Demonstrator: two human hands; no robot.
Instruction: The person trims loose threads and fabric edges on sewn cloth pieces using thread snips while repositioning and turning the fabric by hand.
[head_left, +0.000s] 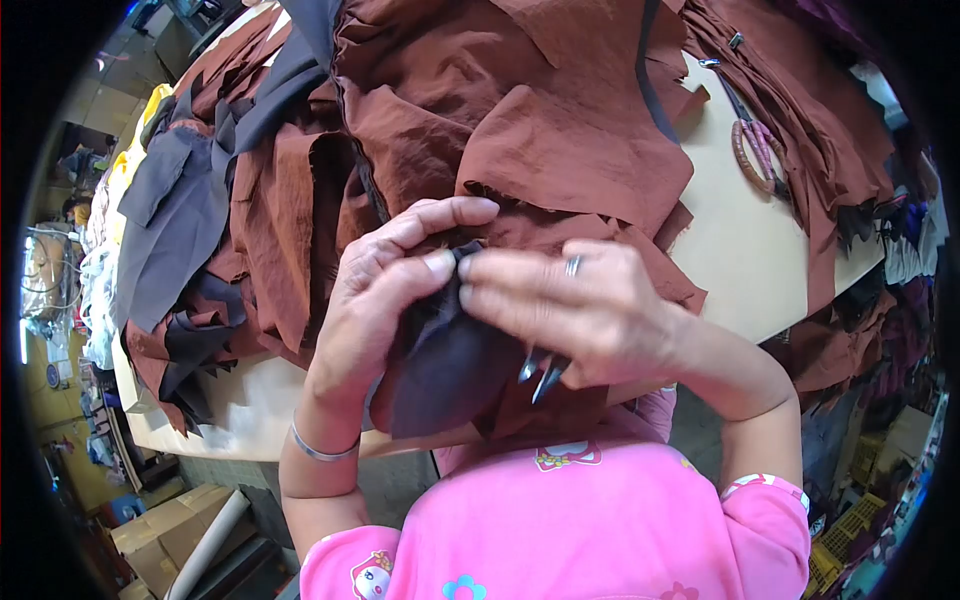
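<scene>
My left hand [380, 275] is closed on the edge of a dark grey fabric piece [445, 365], thumb on top and forefinger stretched out above. My right hand [585, 305], with a ring on one finger and slightly blurred, meets it at the same edge, fingertips pressed on the cloth. Below its palm stick out two metal tips [540, 378], which look like small thread snips tucked in the hand; their handle is hidden. The dark piece hangs down toward my lap, over rust-brown fabric [560, 155] spread on the table.
Brown and grey cut pieces [185, 215] heap up at the left of the pale table [745, 265]. Scissors with wrapped handles [757, 155] lie at the right, beside more brown cloth [800, 110]. A cardboard box [180, 535] stands on the floor at lower left.
</scene>
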